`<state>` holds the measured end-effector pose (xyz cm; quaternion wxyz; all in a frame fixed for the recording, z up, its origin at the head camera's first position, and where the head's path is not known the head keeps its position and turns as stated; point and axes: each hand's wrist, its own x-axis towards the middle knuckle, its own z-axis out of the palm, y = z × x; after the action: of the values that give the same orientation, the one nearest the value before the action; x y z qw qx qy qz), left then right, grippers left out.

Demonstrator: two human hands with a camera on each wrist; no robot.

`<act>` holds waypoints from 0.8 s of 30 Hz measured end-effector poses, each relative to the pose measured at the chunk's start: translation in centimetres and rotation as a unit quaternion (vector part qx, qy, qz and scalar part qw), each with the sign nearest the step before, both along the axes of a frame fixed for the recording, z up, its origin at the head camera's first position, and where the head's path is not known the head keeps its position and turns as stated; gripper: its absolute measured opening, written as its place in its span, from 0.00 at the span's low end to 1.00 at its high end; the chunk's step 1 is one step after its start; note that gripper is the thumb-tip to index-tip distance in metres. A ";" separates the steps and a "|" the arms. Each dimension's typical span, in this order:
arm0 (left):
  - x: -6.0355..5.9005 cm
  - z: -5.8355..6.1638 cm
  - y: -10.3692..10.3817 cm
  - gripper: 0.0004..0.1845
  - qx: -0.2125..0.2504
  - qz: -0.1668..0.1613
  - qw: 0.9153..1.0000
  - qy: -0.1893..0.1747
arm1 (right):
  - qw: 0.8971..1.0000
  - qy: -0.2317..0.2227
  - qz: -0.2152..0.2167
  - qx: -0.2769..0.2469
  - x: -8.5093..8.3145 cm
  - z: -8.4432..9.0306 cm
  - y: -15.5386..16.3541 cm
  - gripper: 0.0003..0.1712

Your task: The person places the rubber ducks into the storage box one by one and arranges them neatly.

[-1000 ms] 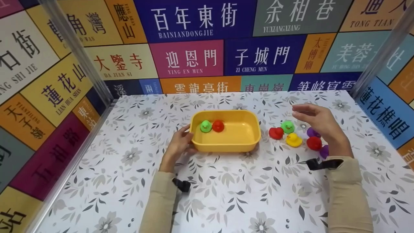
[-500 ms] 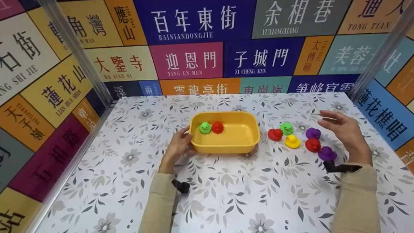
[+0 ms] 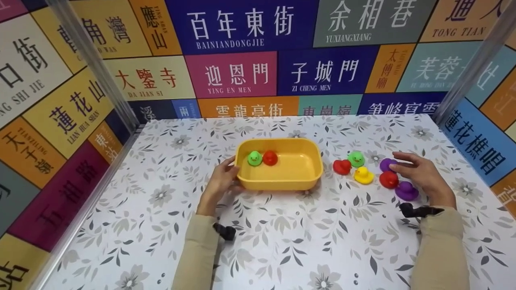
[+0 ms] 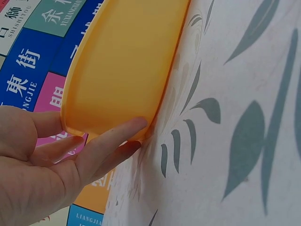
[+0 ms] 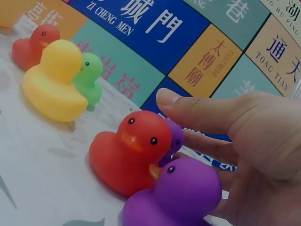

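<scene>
A yellow plastic tub [image 3: 298,183] holds a green rubber duck [image 3: 254,158] and a red rubber duck [image 3: 269,158]. My left hand [image 3: 221,179] rests against the tub's left end, its fingers touching the outer wall in the left wrist view. At the right, my right hand [image 3: 423,177] hovers with thumb and fingers apart beside a red duck [image 5: 136,150], a near purple duck [image 5: 183,193] and a purple duck farther back [image 3: 388,165]. Its fingers pass behind these ducks in the right wrist view; contact is unclear.
Between tub and right hand sit another red duck [image 3: 342,166], a green duck [image 3: 356,158] and a yellow duck [image 3: 363,176]. A floral cloth [image 3: 282,249] covers the table. Walls with printed signs [image 3: 238,74] stand behind and at both sides.
My right hand moved right past the ducks, then came down and slightly back left, close to the purple and red ones. The left hand stays at the tub.
</scene>
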<state>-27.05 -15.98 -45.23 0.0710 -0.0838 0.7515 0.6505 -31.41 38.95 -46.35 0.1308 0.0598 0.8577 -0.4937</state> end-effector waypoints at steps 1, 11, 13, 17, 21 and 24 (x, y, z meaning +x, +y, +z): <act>0.0 0.0 0.0 0.29 0.000 0.000 1.000 0.001 | 1.000 -0.002 -0.003 0.002 0.0 -0.1 0.0 0.51; 0.1 0.1 0.0 0.29 0.004 0.000 1.000 0.000 | 0.999 -0.024 -0.030 0.017 -0.3 -0.9 0.2 0.51; 0.1 0.0 -0.1 0.29 0.008 -0.001 1.000 0.003 | 0.999 -0.027 -0.027 0.027 -0.4 -1.0 0.2 0.53; 0.0 0.0 -0.1 0.28 0.010 0.000 1.000 0.002 | 0.999 -0.028 -0.024 0.039 -0.6 -1.1 0.1 0.54; 0.1 0.0 0.0 0.29 0.011 -0.001 1.000 0.000 | 0.998 -0.030 -0.032 0.048 -0.7 -1.0 0.0 0.54; 0.0 0.1 0.0 0.29 0.011 -0.003 1.000 -0.003 | 0.997 -0.028 -0.043 0.049 -0.5 -0.5 -0.3 0.53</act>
<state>-27.02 -16.02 -45.15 0.0763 -0.0825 0.7441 0.6586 -31.92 38.68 -46.87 0.1302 0.1169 0.8733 -0.4547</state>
